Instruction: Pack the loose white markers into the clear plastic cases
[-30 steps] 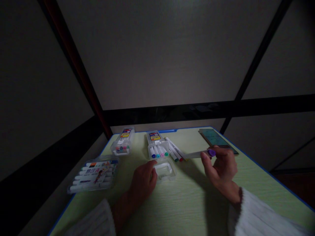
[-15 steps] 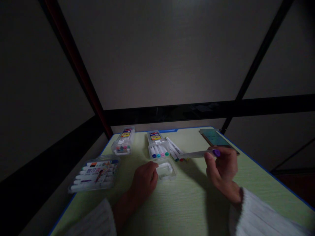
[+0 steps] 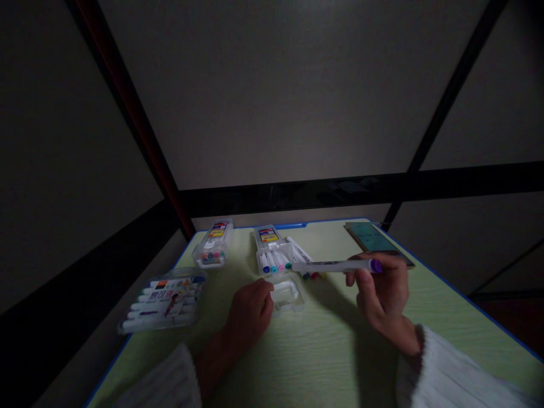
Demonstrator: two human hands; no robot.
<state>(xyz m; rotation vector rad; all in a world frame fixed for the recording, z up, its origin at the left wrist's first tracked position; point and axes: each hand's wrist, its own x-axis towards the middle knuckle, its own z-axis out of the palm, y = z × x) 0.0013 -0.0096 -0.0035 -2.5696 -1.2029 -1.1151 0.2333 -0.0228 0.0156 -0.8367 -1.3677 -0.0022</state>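
My right hand (image 3: 382, 289) pinches a white marker (image 3: 331, 266) with a purple end, held nearly level above the table. Its far tip points left, close in front of the middle marker case (image 3: 267, 235). That clear case lies open toward me, with several white markers (image 3: 276, 261) inside showing blue, teal, pink and green ends. My left hand (image 3: 250, 306) is closed, with thumb and fingertips at the left edge of the clear lid (image 3: 287, 292) that is folded down on the table. Behind the held marker lie a few loose markers (image 3: 300, 249), partly hidden by it.
A second clear marker case (image 3: 215, 243) stands at the back left. Nearer on the left lies a flat pack of markers (image 3: 164, 300). A phone (image 3: 374, 238) rests at the right edge of the pale green table (image 3: 314, 351). Dark-framed panels rise behind.
The marker in my right hand has swung so that its tip reaches farther left, and more of its printed side shows. My left hand has stayed in place.
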